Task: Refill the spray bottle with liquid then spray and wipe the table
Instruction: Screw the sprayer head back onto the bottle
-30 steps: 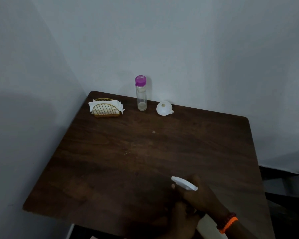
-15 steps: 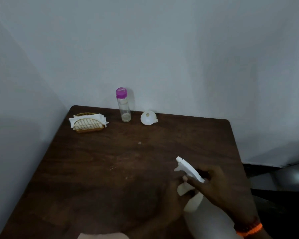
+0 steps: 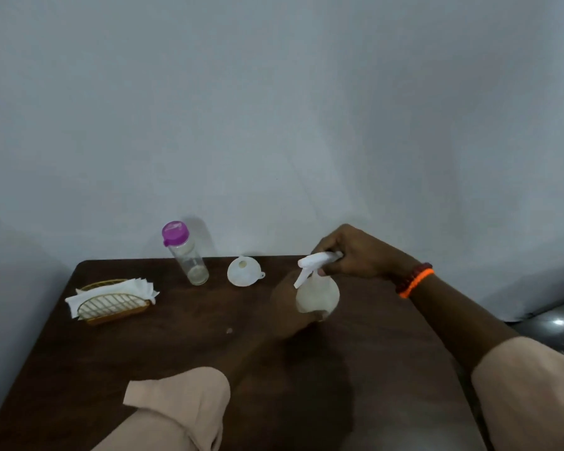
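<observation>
A dark wooden desk (image 3: 118,359) stands in a corner of pale walls, and both hands are on a white spray bottle (image 3: 316,294) near the middle of it, toward the far edge. The right hand (image 3: 358,255) is curled around the bottle's white trigger head (image 3: 316,260), fingers wrapped over its top, with the nozzle pointing left. The left hand (image 3: 290,304) is closed around the bottle's pale, translucent body from the left side; it is dark against the wood and its fingers are hard to tell apart. Whether the bottle's base rests on the desk or hangs just above it cannot be told.

The right wrist wears an orange band and a dark red beaded bracelet (image 3: 415,279). Both forearms come out of rolled beige sleeves (image 3: 183,405).

Along the far edge, left of the spray bottle, a small white funnel (image 3: 243,271) lies with its wide mouth facing the camera. Just left of it stands a clear cylindrical bottle with a purple cap (image 3: 186,255), with only a little liquid at its bottom. Further left, near the far left corner, a gold wire napkin holder (image 3: 111,307) holds white paper napkins (image 3: 137,288).
</observation>
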Demonstrator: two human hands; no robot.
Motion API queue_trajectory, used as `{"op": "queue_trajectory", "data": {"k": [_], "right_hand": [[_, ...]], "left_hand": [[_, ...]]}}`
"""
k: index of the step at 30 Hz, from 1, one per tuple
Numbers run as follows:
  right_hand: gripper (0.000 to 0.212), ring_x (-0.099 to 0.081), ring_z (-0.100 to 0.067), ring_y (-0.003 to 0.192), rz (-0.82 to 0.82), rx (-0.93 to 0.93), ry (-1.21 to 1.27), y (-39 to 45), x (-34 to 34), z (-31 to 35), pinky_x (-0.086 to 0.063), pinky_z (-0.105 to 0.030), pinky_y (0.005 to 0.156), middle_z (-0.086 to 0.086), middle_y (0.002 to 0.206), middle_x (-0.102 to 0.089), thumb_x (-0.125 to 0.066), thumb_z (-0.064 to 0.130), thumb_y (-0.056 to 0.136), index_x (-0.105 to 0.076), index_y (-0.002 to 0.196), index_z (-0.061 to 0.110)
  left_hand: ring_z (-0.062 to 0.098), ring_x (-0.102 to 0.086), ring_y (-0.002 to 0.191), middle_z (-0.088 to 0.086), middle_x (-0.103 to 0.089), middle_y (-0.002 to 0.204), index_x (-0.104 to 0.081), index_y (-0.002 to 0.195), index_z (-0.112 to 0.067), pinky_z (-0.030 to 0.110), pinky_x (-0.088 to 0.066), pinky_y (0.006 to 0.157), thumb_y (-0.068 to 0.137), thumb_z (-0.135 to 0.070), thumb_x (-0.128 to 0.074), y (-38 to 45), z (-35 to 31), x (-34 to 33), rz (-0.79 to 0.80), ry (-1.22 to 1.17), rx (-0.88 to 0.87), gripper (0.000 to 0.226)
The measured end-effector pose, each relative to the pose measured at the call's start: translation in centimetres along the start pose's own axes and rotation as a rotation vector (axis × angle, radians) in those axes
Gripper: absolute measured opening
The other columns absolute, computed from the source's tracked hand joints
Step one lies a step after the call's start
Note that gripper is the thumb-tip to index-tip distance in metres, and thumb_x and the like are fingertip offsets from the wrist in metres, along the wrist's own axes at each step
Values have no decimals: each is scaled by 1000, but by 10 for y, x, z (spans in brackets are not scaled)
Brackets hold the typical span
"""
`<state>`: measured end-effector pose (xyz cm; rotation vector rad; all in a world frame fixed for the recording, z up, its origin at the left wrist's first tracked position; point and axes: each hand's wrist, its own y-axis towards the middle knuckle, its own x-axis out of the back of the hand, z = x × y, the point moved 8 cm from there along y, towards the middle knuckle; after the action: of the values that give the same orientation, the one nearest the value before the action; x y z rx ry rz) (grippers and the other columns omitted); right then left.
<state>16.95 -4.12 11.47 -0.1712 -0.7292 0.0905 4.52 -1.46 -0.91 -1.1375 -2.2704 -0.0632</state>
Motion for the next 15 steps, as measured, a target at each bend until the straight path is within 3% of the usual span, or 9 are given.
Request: {"op": "queue_trajectory", "data": {"k": [3,6,9,11,15], "right_hand": [[23,-73,-12,86,22,17,-31,37,5,-11,-58,-23,72,-4,95,-79,-77,-1,76,-81,97,9],[24,-74,-14,87,48,19,-74,67,7,-23,-61,-38,79,-2,94,-79,-73,3,73,-81,94,11],[29,-73,-14,90,50,28,-75,87,1,-34,-59,-48,82,0,93,-79,-63,4,71,-80,93,13],[31,-70,-13,93,37,17,-83,94,-5,-41,-58,-47,84,3,95,-77,-63,0,73,-79,94,16],[32,-63,-5,93,-9,20,-65,103,-10,-47,-57,-40,87,6,99,-69,-67,-7,76,-78,93,19]], "left_hand": [[23,-60,123,5,-62,134,-48,141,-16,6,-42,87,74,-17,-87,31,13,6,-7,9,9,77],[25,-55,124,10,-58,134,-49,136,-12,26,-47,100,71,-23,-89,57,29,17,-120,96,44,77],[20,-44,129,9,-46,142,-42,142,-10,34,-33,113,79,-30,-83,83,46,8,-80,185,124,78],[21,-39,136,11,-41,148,-36,146,-4,32,-24,118,86,-30,-78,92,55,6,-88,200,155,78],[29,-47,132,14,-48,142,-47,137,-9,35,-38,109,75,-34,-86,84,62,15,-215,186,83,78]]}}
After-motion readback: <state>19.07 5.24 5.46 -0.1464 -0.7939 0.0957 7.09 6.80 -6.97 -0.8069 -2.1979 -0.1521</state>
